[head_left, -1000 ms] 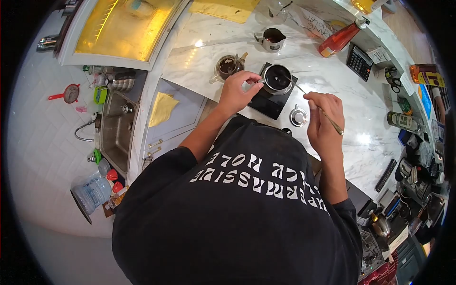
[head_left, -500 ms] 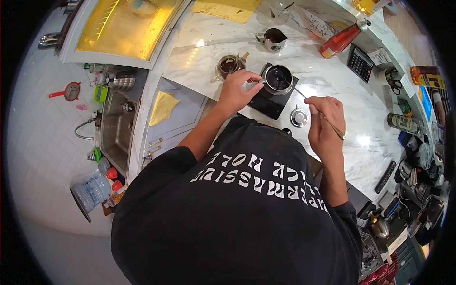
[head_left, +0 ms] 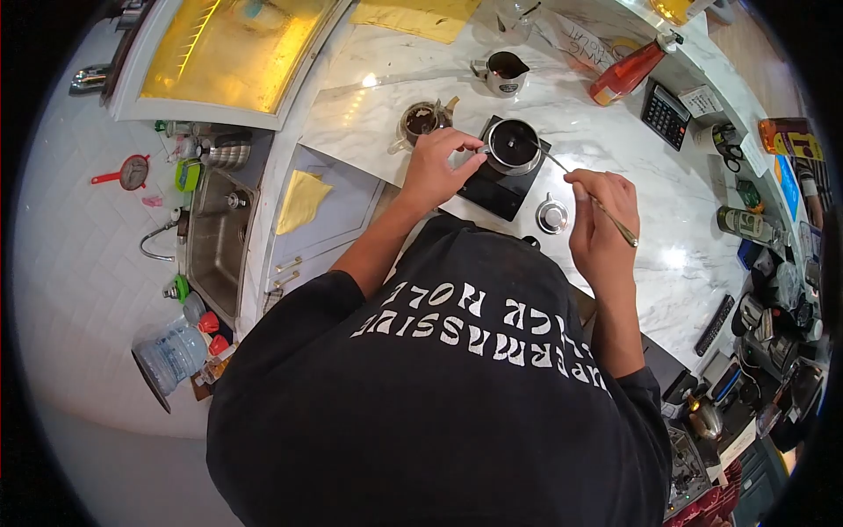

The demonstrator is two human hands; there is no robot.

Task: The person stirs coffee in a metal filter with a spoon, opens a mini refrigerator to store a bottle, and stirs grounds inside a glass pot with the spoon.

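A metal cup of dark liquid (head_left: pixel 513 146) stands on a black kitchen scale (head_left: pixel 497 195). My left hand (head_left: pixel 441 167) pinches the cup's left side, at what looks like its handle. Between the fingers of my right hand (head_left: pixel 604 211) is a long-handled spoon (head_left: pixel 620 227), slanting down to the left. Its lower end is in the cup, hidden by the liquid or the rim. Just right of the scale lies a small round metal lid (head_left: pixel 551 216). A glass teapot (head_left: pixel 420 123) with dark contents stands behind my left hand.
Farther back is a metal pitcher (head_left: pixel 506 74) with dark liquid, near a clear glass jug (head_left: pixel 516 19). A red bottle (head_left: pixel 636 72) and a calculator (head_left: pixel 666 116) sit toward the right. The sink (head_left: pixel 219 237) is at left.
The spoon has shifted slightly within the cup, its lower end now nearer the right rim. My left hand has stayed on the cup.
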